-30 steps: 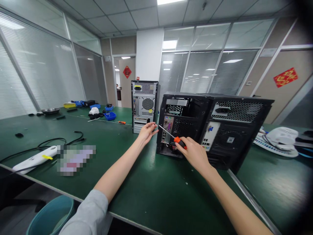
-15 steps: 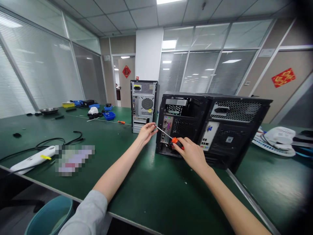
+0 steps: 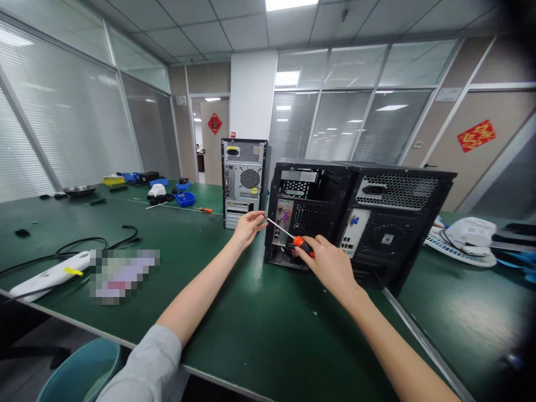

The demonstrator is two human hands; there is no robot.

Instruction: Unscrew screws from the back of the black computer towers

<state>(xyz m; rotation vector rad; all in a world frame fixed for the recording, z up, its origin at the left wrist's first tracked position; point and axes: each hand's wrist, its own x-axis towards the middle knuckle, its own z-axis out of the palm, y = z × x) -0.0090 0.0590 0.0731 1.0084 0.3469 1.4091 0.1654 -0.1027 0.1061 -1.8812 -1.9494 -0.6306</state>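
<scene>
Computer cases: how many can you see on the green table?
3: a silver-backed case beyond the left hand, a black case behind the screwdriver, and another black case to its right. Others could be hidden.

The screwdriver handle (image 3: 302, 244) is orange and black; the open case (image 3: 310, 218) black; the tabletop (image 3: 234, 346) green.

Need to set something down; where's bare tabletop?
Free: front middle of the green table, between left forearm and right forearm, bar specks; also between left forearm and pixelated item. Crowded: before the open black case, with right hand gripping screwdriver, left hand at its tip; back left, around blue tray.
</scene>
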